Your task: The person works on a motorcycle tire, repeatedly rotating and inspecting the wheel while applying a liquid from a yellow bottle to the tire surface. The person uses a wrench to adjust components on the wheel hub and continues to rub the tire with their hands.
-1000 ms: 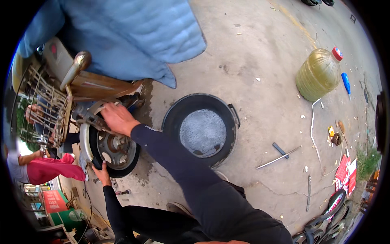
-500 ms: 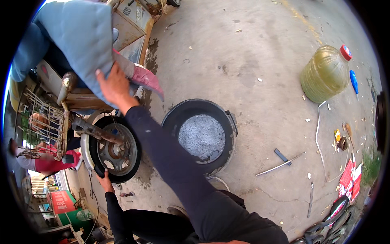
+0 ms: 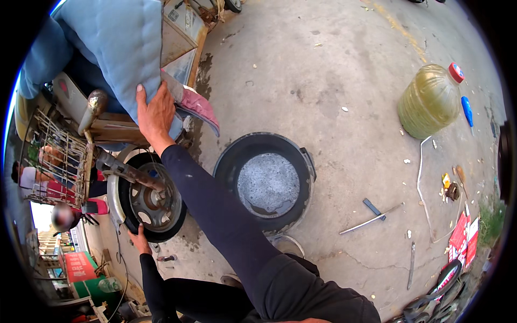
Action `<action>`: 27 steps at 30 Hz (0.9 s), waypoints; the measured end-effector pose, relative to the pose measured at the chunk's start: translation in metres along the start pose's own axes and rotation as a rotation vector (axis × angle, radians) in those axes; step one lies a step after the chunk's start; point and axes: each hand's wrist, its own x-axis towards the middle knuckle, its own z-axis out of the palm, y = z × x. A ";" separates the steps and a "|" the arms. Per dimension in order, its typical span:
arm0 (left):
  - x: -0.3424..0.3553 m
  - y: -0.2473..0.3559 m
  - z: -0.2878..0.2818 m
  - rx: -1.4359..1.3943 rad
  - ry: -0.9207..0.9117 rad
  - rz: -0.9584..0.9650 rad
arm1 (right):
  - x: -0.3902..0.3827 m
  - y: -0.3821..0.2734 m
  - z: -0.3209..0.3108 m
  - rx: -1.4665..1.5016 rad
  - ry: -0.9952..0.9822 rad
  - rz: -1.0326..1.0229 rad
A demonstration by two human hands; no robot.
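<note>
My right hand (image 3: 157, 116) grips the edge of a quilted light-blue cover (image 3: 116, 43), whose folded flap shows pink lining (image 3: 199, 107). The cover lies over a worn vehicle with a rusty wire basket (image 3: 54, 159). Lower down, my left hand (image 3: 140, 239) holds the rim of the vehicle's black-tyred wheel (image 3: 161, 220), below a rusty fork (image 3: 126, 172). Right of the wheel stands a black basin (image 3: 304, 194) holding sudsy water, partly behind my right arm.
A big jug (image 3: 425, 102) of yellow-green liquid, a blue-handled screwdriver (image 3: 467, 110), metal bars (image 3: 371, 218), wire and red cardboard (image 3: 460, 237) lie rightward. Old tyres (image 3: 436, 301) lie lower right. Another person (image 3: 48, 183) is at far left, beside red-and-green containers (image 3: 81, 266).
My right hand has left the fork and taken the blue cover, folding it back leftward, so pink lining and more of the vehicle show. My left hand stays on the wheel.
</note>
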 end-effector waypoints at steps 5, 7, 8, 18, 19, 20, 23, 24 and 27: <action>-0.003 0.001 0.000 -0.079 -0.034 0.017 | -0.004 -0.007 -0.003 -0.074 0.071 0.008; -0.002 0.001 -0.004 -0.055 -0.030 0.016 | -0.004 -0.009 0.003 -0.109 0.150 -0.022; -0.002 0.003 -0.004 -0.037 -0.034 0.007 | -0.004 -0.009 0.004 -0.119 0.155 -0.015; 0.003 0.001 -0.006 -0.058 -0.107 0.018 | -0.001 -0.027 0.013 -0.143 0.253 -0.143; 0.004 -0.001 -0.006 -0.056 -0.106 0.012 | -0.002 -0.030 0.012 -0.146 0.249 -0.159; 0.007 -0.005 -0.007 -0.055 -0.104 0.009 | -0.002 -0.033 0.012 -0.135 0.250 -0.177; 0.011 -0.012 -0.010 -0.077 -0.085 -0.007 | -0.003 -0.035 0.013 -0.101 0.220 -0.215; 0.012 -0.011 -0.008 -0.090 -0.080 -0.012 | -0.002 -0.034 0.014 -0.088 0.189 -0.218; 0.012 -0.008 -0.003 -0.093 -0.088 -0.033 | -0.002 -0.030 0.017 -0.056 0.146 -0.209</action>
